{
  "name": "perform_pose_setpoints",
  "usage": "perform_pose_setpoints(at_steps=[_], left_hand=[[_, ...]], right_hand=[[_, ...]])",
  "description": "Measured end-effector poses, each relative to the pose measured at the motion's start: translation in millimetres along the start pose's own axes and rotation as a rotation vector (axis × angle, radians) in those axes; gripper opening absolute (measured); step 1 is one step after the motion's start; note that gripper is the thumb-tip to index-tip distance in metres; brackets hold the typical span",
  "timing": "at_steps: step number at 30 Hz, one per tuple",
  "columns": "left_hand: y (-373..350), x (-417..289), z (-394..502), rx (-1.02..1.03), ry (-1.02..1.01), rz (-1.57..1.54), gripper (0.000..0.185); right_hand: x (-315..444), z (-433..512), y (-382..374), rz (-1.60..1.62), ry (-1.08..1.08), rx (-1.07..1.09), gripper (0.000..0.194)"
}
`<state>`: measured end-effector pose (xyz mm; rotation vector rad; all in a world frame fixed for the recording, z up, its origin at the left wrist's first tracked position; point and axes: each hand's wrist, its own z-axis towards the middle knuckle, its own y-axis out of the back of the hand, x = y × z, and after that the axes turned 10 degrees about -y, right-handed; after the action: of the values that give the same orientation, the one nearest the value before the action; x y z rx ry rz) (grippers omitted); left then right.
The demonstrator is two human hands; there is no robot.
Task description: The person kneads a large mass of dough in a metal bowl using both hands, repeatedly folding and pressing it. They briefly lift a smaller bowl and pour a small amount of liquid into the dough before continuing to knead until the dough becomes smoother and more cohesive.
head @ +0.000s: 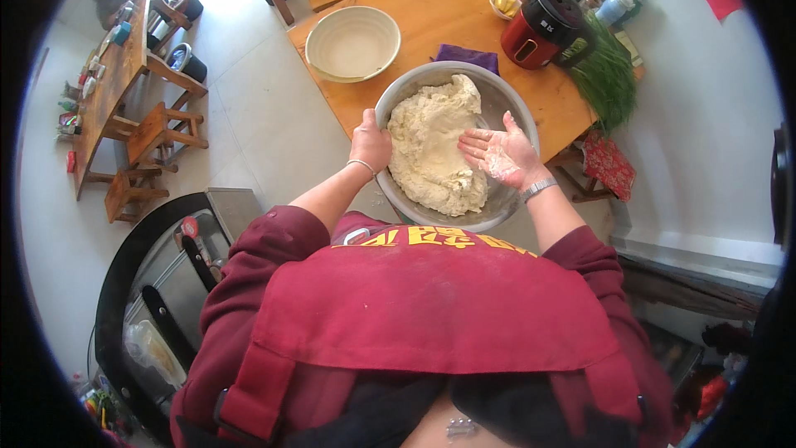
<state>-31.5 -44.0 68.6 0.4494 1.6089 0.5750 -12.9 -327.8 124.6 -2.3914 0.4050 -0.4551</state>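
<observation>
A large metal basin (520, 99) sits at the near corner of the wooden table, partly over its edge. Pale, rough dough (435, 143) fills its left and middle, with a smoother hollow in the centre. My left hand (371, 144) grips the basin's left rim, thumb up. Inside the basin on the right, my right hand (502, 154) is turned palm up with fingers spread. Flour or dough bits cling to its palm. Its fingertips are at the dough's right edge; whether they touch it I cannot tell. Nothing is held in it.
Beyond the basin are a cream bowl (353, 43), a purple cloth (467, 57) and a red electric jug (540, 28) on the wooden table (429, 3). Green leafy stalks (603, 74) lie at the right. A patterned stool cover (609, 165) shows below. Wooden stools (163, 134) stand at left.
</observation>
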Motion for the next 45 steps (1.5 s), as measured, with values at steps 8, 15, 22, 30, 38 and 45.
perform_pose_setpoints(at_steps=[8, 15, 22, 30, 38, 45], left_hand=[[-5, 15, -4, 0.019, 0.024, -0.001, 0.033], [-11, 19, -4, -0.088, -0.113, 0.073, 0.038], [-3, 11, 0, 0.039, 0.034, 0.027, 0.034], [3, 3, 1, 0.123, 0.064, 0.028, 0.027], [1, 8, 5, 0.126, 0.037, 0.033, 0.03], [-20, 25, 5, -0.095, -0.031, -0.027, 0.026]], right_hand=[[-13, 25, -13, -0.422, 0.165, 0.071, 0.089], [-74, 57, 26, -2.465, 0.626, -0.013, 0.091], [-70, 64, 26, -2.423, 0.81, -0.046, 0.081], [1, 41, 11, -1.087, 0.75, -0.707, 0.037], [34, 127, 12, -0.417, 0.52, -0.683, 0.074], [42, 132, 10, -0.247, 0.248, -0.251, 0.087]])
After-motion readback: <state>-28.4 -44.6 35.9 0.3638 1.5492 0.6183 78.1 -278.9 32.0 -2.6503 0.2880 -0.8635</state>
